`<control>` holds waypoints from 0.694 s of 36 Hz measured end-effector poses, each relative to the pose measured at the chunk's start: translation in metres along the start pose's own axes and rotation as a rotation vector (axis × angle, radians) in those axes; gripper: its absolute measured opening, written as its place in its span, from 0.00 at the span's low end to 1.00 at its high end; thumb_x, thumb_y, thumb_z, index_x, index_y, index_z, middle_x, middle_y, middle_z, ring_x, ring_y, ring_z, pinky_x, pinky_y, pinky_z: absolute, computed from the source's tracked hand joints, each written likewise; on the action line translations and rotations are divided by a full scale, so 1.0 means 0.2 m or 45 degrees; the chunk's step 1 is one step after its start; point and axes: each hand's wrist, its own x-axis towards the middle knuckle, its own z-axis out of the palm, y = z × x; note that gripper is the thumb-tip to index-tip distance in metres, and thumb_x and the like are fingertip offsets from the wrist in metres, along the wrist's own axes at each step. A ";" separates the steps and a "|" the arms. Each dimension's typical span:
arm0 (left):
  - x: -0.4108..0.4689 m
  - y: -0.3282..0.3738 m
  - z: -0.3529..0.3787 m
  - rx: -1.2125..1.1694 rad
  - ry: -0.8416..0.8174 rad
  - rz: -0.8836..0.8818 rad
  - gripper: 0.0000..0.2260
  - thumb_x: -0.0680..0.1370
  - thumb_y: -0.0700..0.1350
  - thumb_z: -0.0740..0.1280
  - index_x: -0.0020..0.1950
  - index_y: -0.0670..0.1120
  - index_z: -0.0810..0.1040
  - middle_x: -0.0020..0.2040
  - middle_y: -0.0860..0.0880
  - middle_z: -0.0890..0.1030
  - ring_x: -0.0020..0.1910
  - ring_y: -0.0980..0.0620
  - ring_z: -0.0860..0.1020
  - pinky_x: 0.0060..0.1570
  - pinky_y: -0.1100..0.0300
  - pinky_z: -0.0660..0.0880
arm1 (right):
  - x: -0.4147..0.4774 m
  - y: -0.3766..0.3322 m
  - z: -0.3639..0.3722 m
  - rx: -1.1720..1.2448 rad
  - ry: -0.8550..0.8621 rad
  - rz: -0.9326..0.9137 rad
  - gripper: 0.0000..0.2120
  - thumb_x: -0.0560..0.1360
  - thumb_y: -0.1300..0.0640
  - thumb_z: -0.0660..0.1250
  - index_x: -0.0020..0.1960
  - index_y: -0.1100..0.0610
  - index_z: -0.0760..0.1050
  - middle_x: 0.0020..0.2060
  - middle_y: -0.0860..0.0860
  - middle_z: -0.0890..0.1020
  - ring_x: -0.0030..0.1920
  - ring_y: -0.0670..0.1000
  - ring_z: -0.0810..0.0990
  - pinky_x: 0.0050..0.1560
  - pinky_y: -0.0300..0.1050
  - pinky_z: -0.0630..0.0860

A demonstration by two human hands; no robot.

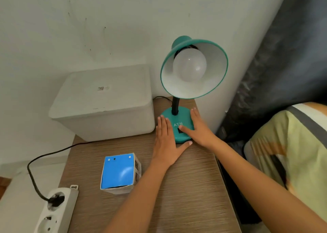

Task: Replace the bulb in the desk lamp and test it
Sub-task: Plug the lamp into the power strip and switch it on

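A teal desk lamp stands at the back of a small wooden table, its shade tipped toward me. A round white bulb sits in the shade and is unlit. My left hand lies flat against the left side of the teal base, thumb along its front edge. My right hand rests on the right side of the base, its thumb on the black switch. A blue and white bulb box stands on the table to the left of my left forearm.
A white lidded bin stands beside the lamp on the left. The lamp's black cord runs to a white power strip at the lower left. A dark headboard and a pillow are on the right.
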 end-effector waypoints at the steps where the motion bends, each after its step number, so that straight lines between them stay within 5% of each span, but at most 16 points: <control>1: 0.00 0.00 0.00 -0.008 -0.004 0.000 0.51 0.69 0.71 0.56 0.75 0.38 0.37 0.76 0.41 0.36 0.73 0.50 0.31 0.69 0.58 0.32 | 0.00 0.01 0.01 0.003 0.012 -0.015 0.43 0.74 0.44 0.64 0.76 0.60 0.42 0.77 0.55 0.47 0.77 0.52 0.43 0.76 0.50 0.44; 5: 0.00 -0.02 0.02 -0.030 -0.001 -0.003 0.50 0.69 0.71 0.53 0.75 0.38 0.38 0.77 0.40 0.37 0.75 0.48 0.35 0.70 0.57 0.34 | 0.02 0.04 0.03 0.034 0.011 -0.027 0.44 0.72 0.44 0.66 0.76 0.58 0.43 0.77 0.54 0.48 0.77 0.51 0.45 0.76 0.51 0.46; 11: 0.00 -0.02 0.02 -0.055 -0.026 -0.015 0.49 0.71 0.71 0.54 0.75 0.37 0.40 0.77 0.40 0.38 0.76 0.47 0.36 0.72 0.56 0.36 | 0.04 0.09 0.04 0.069 0.007 0.032 0.44 0.66 0.33 0.65 0.73 0.52 0.53 0.71 0.55 0.60 0.73 0.57 0.59 0.70 0.60 0.63; 17: 0.00 -0.02 0.02 -0.065 -0.010 -0.007 0.46 0.74 0.66 0.59 0.75 0.37 0.40 0.77 0.40 0.39 0.76 0.46 0.37 0.72 0.56 0.36 | 0.04 0.10 0.05 0.085 -0.004 0.024 0.46 0.65 0.32 0.65 0.73 0.50 0.50 0.72 0.53 0.58 0.73 0.54 0.58 0.70 0.59 0.64; 21: 0.00 -0.02 0.02 -0.055 -0.018 -0.014 0.50 0.70 0.71 0.53 0.75 0.37 0.41 0.77 0.39 0.40 0.76 0.45 0.38 0.71 0.57 0.35 | 0.05 0.11 0.06 0.093 0.001 0.019 0.48 0.64 0.31 0.64 0.74 0.50 0.48 0.73 0.51 0.56 0.74 0.53 0.56 0.71 0.58 0.62; 25: 0.00 -0.02 0.03 -0.065 -0.018 -0.014 0.47 0.73 0.67 0.58 0.75 0.37 0.40 0.77 0.40 0.39 0.76 0.46 0.37 0.71 0.57 0.35 | 0.03 0.10 0.06 0.099 0.002 -0.011 0.45 0.69 0.37 0.65 0.76 0.51 0.45 0.76 0.49 0.52 0.76 0.51 0.52 0.74 0.57 0.57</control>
